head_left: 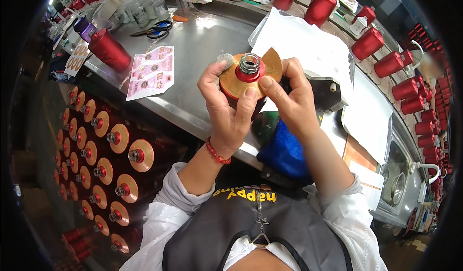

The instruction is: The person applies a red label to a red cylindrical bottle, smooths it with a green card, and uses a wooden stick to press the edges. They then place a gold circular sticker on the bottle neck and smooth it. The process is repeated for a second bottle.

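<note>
In the head view, the red bottle (249,66) is being held between the two hands, its uncapped glass mouth facing up just beyond the thumbtips. The gold label (230,81) is lying around its shoulder, one pointed flap standing up beside the right index finger. Doing this well probably calls for steadying the bottle with the left hand (225,104) while the right thumb is smoothing outward from the neck toward the loose flap. Lining up that edge before pressing would likely help, since such thin stock may crease.

The left fingers are clamping on the bottle's left side, the thumb lying on the label just below the neck and a grey-covered fingertip curling at the label's left edge. The right hand (292,95) is gripping the label, thumb pressing its face and index finger bending by the flap; how its other fingers are meeting the bottle is hidden. Both forearms are slanting inward, the red bracelet (217,152) circling the left wrist. Finished-looking bottles (129,190) are standing in rows left of the left fingers.
</note>
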`<state>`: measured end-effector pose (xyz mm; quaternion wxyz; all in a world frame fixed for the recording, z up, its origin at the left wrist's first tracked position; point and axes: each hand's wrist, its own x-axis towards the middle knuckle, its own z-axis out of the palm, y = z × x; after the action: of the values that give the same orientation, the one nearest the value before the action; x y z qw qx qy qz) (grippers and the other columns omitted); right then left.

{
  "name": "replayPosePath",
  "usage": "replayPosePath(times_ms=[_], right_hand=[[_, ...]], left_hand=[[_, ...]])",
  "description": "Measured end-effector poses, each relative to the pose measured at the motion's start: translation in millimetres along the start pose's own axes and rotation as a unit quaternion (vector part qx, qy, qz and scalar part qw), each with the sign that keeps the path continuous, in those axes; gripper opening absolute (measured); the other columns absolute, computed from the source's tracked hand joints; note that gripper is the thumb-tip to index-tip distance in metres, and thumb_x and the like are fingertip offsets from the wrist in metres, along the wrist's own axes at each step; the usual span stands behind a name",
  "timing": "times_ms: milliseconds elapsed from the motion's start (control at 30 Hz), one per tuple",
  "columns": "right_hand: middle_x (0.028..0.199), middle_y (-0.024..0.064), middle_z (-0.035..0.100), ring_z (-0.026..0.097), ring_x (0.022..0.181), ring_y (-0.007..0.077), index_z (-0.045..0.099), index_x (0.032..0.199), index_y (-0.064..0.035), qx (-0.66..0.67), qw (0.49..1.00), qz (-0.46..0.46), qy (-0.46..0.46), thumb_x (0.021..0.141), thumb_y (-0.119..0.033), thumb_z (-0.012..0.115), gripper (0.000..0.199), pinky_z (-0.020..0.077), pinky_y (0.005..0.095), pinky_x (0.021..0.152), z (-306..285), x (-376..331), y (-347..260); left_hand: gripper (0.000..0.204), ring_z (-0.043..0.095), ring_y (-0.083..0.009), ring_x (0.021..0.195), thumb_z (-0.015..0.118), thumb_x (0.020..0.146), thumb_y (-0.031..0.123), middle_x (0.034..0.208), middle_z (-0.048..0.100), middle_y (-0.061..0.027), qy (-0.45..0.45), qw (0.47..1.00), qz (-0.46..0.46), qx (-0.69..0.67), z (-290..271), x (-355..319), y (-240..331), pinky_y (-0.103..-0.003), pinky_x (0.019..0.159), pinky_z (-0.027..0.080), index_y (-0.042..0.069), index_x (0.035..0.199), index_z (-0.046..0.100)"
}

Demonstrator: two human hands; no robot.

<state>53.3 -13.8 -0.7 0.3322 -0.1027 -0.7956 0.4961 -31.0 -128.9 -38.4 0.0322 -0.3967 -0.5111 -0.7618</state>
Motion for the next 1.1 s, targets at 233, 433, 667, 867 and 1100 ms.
replayPosePath(times_ms=[233, 433, 667, 867, 1100], right_hand=[[0.123, 0.0123, 0.063, 0.058, 0.114, 0.0205, 0.062, 0.106, 0.0004, 0.187, 0.975, 0.037, -0.111, 0.090, -0.018, 0.071, 0.026, 0.0420, 0.0340, 0.103, -13, 21, 13], [0.121, 0.0096, 0.059, 0.054, 0.116, 0.0176, 0.059, 0.111, -0.0006, 0.062, 0.996, -0.025, -0.051, 0.093, -0.018, 0.069, 0.027, 0.0411, 0.0328, 0.101, -7, 8, 12], [0.113, 0.0056, 0.058, 0.054, 0.106, 0.0139, 0.058, 0.101, -0.0032, 0.092, 0.994, 0.013, -0.052, 0.091, -0.013, 0.068, 0.017, 0.0442, 0.0292, 0.093, -9, 15, 14], [0.102, 0.0067, 0.057, 0.057, 0.091, 0.0149, 0.056, 0.088, -0.0020, 0.189, 0.974, 0.105, -0.063, 0.086, -0.013, 0.072, 0.020, 0.0469, 0.0291, 0.083, -13, 23, 18], [0.090, 0.0026, 0.059, 0.052, 0.074, 0.0084, 0.051, 0.086, -0.0068, 0.290, 0.939, 0.157, -0.092, 0.089, -0.010, 0.070, 0.020, 0.0435, 0.0239, 0.066, -15, 34, 12]], left_hand=[[0.058, 0.048, -0.0215, 0.120, 0.060, 0.093, 0.009, 0.131, 0.042, -0.0173, -0.008, 1.000, -0.015, -0.017, 0, 0, 2, -0.037, 0.107, 0.039, -0.001, 0.139, 0.026], [0.065, 0.048, -0.0206, 0.122, 0.064, 0.094, 0.016, 0.135, 0.042, -0.0159, -0.083, 0.986, -0.062, -0.131, -18, 19, -6, -0.037, 0.108, 0.039, 0.000, 0.143, 0.024], [0.058, 0.050, -0.0203, 0.120, 0.057, 0.093, 0.013, 0.133, 0.046, -0.0156, -0.058, 0.986, -0.118, -0.102, -11, 17, 7, -0.036, 0.108, 0.039, -0.001, 0.142, 0.028], [0.058, 0.049, -0.0201, 0.121, 0.056, 0.092, 0.012, 0.132, 0.045, -0.0164, -0.057, 0.986, -0.114, -0.104, -10, 16, 4, -0.037, 0.108, 0.039, 0.000, 0.141, 0.028], [0.057, 0.049, -0.0214, 0.122, 0.055, 0.092, 0.011, 0.134, 0.045, -0.0177, -0.068, 0.984, -0.120, -0.114, -12, 16, 6, -0.037, 0.108, 0.039, 0.001, 0.141, 0.026]])
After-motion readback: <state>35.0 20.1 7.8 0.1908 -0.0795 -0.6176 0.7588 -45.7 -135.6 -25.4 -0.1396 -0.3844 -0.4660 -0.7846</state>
